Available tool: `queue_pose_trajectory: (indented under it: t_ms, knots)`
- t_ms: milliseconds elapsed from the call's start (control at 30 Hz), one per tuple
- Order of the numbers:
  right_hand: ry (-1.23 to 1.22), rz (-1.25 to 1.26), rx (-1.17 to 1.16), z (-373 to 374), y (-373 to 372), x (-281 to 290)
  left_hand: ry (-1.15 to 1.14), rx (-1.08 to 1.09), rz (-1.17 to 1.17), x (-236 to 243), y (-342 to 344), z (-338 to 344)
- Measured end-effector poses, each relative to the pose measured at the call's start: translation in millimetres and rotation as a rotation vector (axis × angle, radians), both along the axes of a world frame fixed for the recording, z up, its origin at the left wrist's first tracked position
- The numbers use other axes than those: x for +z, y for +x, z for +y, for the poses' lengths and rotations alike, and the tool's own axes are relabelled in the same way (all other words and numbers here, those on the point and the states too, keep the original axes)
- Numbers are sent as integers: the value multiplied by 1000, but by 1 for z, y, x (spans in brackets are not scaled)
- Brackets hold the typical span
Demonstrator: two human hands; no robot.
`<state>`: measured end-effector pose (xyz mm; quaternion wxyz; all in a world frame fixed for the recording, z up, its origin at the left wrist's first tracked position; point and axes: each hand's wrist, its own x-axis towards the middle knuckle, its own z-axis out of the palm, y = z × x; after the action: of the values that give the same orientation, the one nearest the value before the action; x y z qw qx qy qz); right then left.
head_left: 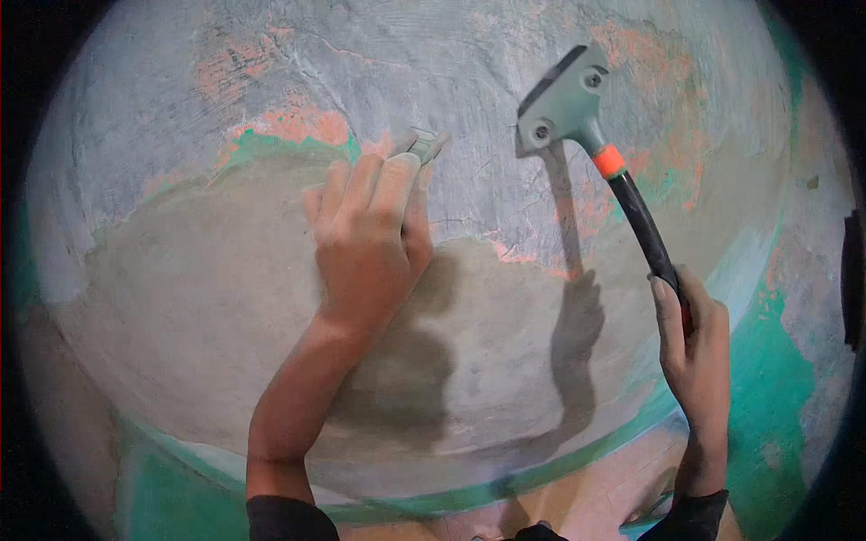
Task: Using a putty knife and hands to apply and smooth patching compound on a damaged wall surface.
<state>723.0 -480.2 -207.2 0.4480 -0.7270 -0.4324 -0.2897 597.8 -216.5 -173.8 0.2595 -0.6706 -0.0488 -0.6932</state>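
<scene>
My left hand [370, 216] is raised at the middle of a rough wall surface [180, 261], its fingers closed on a small greenish-grey object [426, 144], perhaps a blade or small scraper. My right hand [690, 343], at the right, grips the black handle of a long scraper [642, 216], which has an orange band and a wide grey head with two screws. The scraper head is up at the upper right, angled leftward, close to or on the surface; contact is unclear. The surface shows grey-white patches, orange and green flakes, and a smooth beige lower area.
Along the bottom, a curved green edge [406, 500] runs above a tan tiled floor [595, 496]. Green painted areas [767, 388] flank the surface at lower left and right. A dark shape [851, 279] is at the far right rim. Shadows fall below my hands and the scraper.
</scene>
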Motion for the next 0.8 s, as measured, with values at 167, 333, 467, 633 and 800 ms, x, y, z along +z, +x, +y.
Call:
queue_pose_trajectory:
  t_ms: [167,333,467,633,800]
  knots:
    - [23,29,7,-2,4,1,-25,-1,0,2,3,-5]
    - [48,99,58,3,3,-2,-13,22,11,1,1,-2]
    - [82,236,160,6,15,-30,-36,45,-15,2,1,-1]
    - [141,507,365,12,55,-110,-70,150,-74,25,8,-18]
    - [224,584,473,25,95,-163,-59,266,54,28,50,-52]
